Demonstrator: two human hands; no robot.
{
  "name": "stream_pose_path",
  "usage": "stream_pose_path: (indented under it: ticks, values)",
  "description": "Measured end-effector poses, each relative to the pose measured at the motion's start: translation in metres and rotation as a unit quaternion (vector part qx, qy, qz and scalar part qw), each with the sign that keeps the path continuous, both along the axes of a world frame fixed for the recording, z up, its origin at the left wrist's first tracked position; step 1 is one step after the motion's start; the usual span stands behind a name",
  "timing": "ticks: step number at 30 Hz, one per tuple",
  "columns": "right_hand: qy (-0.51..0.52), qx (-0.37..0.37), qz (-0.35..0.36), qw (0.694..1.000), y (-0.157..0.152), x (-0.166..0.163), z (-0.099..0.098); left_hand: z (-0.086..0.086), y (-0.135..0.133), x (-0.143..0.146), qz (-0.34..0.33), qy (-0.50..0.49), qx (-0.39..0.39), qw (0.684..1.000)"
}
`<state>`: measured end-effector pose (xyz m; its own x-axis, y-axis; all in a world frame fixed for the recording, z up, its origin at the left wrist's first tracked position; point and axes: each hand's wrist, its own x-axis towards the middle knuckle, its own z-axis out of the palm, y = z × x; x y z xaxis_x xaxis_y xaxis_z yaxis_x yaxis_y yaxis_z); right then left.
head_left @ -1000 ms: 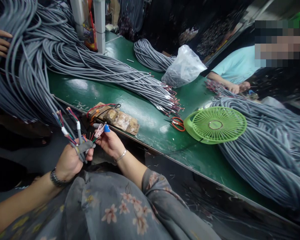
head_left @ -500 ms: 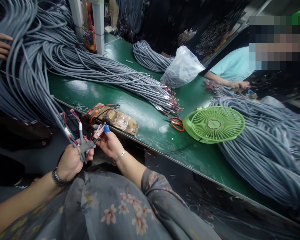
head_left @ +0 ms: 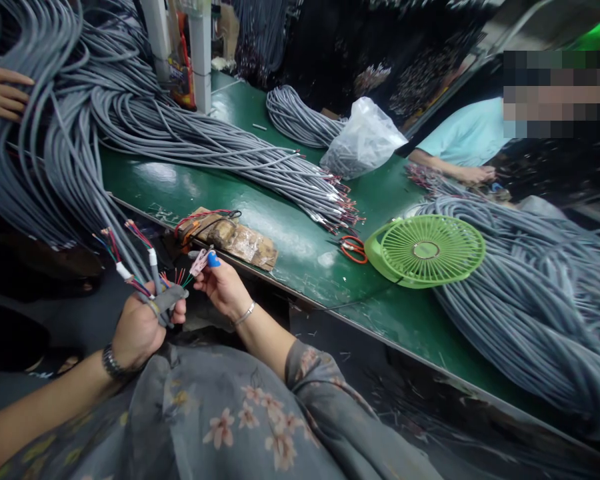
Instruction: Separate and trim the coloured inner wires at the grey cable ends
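My left hand [head_left: 143,323] is closed around grey cables [head_left: 154,270] whose stripped ends fan out in thin coloured wires [head_left: 177,277]. A grey wrapping covers its thumb [head_left: 170,298]. Close on its right, my right hand [head_left: 224,290] pinches a small pale pink piece [head_left: 199,263], possibly a connector, between thumb and fingers. The thumb wears a blue finger cover [head_left: 213,259]. Green and red wire tips reach up to the pink piece; whether they are joined to it I cannot tell.
On the green table [head_left: 300,233] lie a taped wooden block [head_left: 240,241], orange-handled scissors [head_left: 353,249], a green fan [head_left: 427,250], a plastic bag [head_left: 365,140] and grey cable bundles [head_left: 220,147]. Another person's hand [head_left: 3,93] rests on cables at left; a co-worker [head_left: 460,137] sits at right.
My hands have drawn slightly apart, and the coloured wires between them show more clearly. The cable ends above my left hand have tilted left and down. The pink piece stays in my right hand.
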<state>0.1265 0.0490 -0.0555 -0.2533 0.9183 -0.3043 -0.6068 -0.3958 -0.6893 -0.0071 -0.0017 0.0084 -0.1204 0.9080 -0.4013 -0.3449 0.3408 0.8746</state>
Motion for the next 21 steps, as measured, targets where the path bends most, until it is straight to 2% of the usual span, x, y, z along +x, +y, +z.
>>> stream_pose_path:
  ticks: [13, 18, 21]
  values:
    - [0.019, -0.002, -0.021, 1.0, 0.002, -0.007, -0.005, -0.012, 0.007, 0.004, -0.002, 0.008, -0.009, 1.0]
    - [0.009, -0.004, 0.06, 0.998, 0.002, 0.003, -0.009, -0.01, -0.001, 0.0, -0.007, 0.016, 0.005, 1.0]
    - [-0.016, 0.028, 0.12, 0.992, -0.007, 0.01, -0.01, -0.01, -0.004, -0.004, 0.005, 0.03, 0.009, 1.0]
